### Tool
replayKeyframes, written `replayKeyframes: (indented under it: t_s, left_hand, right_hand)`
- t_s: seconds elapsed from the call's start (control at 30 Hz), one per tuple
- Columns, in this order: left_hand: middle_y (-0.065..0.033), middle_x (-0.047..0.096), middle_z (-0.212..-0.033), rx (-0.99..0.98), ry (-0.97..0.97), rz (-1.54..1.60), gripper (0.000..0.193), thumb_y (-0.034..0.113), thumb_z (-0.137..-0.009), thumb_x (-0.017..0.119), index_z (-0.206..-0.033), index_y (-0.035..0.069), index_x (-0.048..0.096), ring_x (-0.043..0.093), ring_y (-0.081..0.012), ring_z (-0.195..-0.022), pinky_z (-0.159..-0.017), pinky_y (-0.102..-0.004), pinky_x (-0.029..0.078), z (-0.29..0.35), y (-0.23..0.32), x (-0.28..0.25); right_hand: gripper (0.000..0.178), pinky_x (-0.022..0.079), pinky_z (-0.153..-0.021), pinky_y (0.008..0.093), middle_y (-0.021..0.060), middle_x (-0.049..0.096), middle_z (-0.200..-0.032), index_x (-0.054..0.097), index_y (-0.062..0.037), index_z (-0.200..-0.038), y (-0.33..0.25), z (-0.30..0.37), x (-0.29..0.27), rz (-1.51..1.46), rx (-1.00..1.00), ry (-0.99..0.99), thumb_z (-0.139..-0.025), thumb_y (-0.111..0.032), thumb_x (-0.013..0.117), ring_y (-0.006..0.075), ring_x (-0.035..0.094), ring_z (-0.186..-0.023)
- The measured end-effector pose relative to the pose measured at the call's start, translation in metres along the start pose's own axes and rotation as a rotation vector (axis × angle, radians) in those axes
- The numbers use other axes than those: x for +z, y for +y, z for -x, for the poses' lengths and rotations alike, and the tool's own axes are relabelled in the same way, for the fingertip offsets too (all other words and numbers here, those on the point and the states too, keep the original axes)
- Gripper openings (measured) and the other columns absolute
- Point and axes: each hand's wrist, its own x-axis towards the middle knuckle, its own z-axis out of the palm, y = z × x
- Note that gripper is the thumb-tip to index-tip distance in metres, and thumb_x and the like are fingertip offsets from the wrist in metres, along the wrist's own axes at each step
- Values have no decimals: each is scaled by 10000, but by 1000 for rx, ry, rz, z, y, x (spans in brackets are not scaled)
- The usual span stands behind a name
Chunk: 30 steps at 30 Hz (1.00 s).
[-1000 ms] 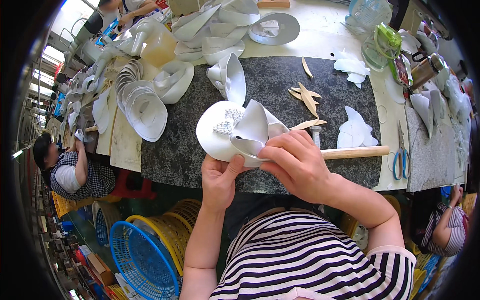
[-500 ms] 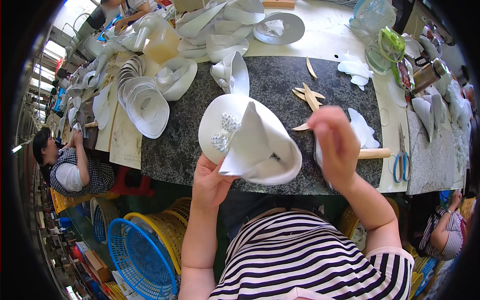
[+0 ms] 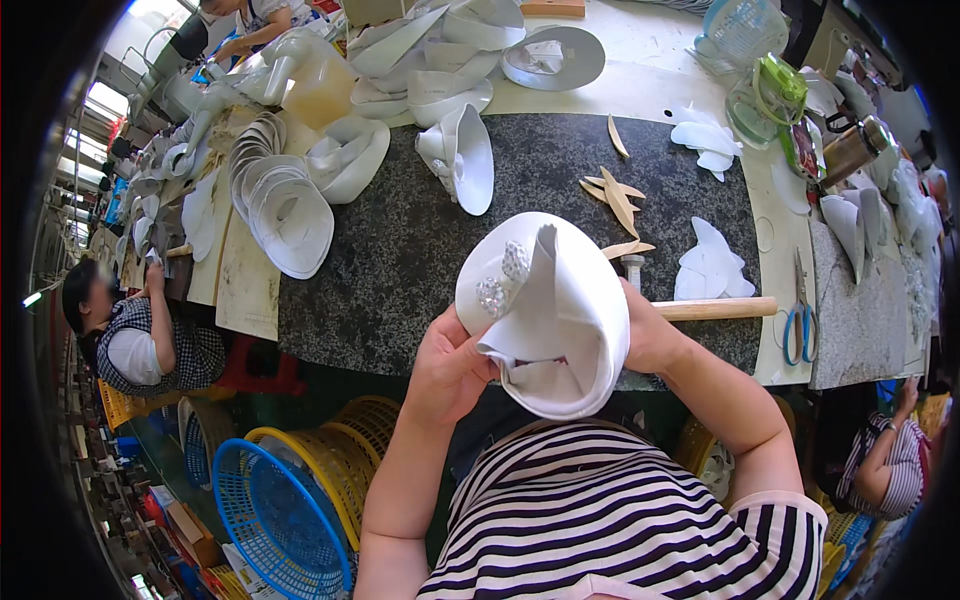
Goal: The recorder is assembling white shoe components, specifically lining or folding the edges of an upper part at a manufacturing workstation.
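Note:
A white shoe upper (image 3: 590, 290) with a sparkling bow-like ornament (image 3: 505, 275) is held up in front of me over the table's near edge. Its inside opening faces me. My left hand (image 3: 450, 365) is closed on its left edge, thumb on the near side. Against its right side is my right hand (image 3: 652, 330), closed round the edge, most fingers hidden behind the upper. Just beyond that hand lies a hammer with a wooden handle (image 3: 725, 308), its metal head partly showing. Curved pale wooden pieces (image 3: 620, 200) lie farther off on the dark board.
Another ornamented upper (image 3: 465, 160) stands on the dark board (image 3: 370, 270). Stacked white uppers (image 3: 290, 220) are at left, white cut pieces (image 3: 712, 262) and blue-handled scissors (image 3: 800, 335) at right. A blue basket (image 3: 235, 490) stands below left. Other people sit at both sides.
The upper has moved right and toward me and has turned. My right hand has come from above the wooden pieces down to the upper's right side, uncovering the hammer.

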Motion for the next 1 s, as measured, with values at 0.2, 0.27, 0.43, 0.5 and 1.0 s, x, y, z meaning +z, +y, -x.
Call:
replayKeyframes:
  t_s: [0.2, 0.27, 0.43, 0.5, 1.0]
  left_hand:
    - [-146, 684, -1251, 107, -1, -268, 382, 81, -1010, 645, -1357, -41, 545, 724, -224, -1043, -857, -359, 639, 1, -4, 10]
    - [-142, 689, -1237, 17, 11, -152, 371, 103, -1016, 646, -1349, -31, 555, 724, -222, -1032, -858, -380, 642, 2, -11, 14]
    - [-154, 690, -1235, 87, 104, -67, 366, 111, -1019, 645, -1348, -21, 556, 725, -248, -1054, -868, -425, 653, -2, -11, 17]
    - [-169, 689, -1240, 178, 130, -120, 348, 100, -1017, 644, -1333, -22, 566, 719, -276, -1091, -890, -445, 652, -4, -7, 13]
    - [-101, 727, -1176, 172, 250, -429, 304, 42, -952, 735, -1242, -6, 658, 704, -168, -1032, -911, -308, 564, -7, 15, -3]
  right_hand:
    - [218, 572, -764, 354, 111, 759, -972, 724, -9, -1085, -3, -24, -27, 784, 61, -57, -906, -128, 756, 191, 731, -871]
    - [224, 566, -754, 354, 122, 738, -927, 719, 4, -1059, 12, -40, -39, 1097, -613, -13, -883, -129, 759, 215, 729, -853]
    - [219, 550, -733, 291, 69, 715, -925, 711, -1, -1070, 3, -50, -32, 833, -145, 97, -899, -121, 775, 121, 682, -838]
    - [219, 537, -711, 264, 42, 701, -903, 705, 10, -1043, -1, -53, -50, 764, -48, 198, -902, -131, 795, 82, 653, -797]
    - [231, 461, -812, 382, 54, 606, -871, 646, -47, -941, -22, -18, 21, 1453, -785, -31, -714, -76, 675, 243, 607, -827]
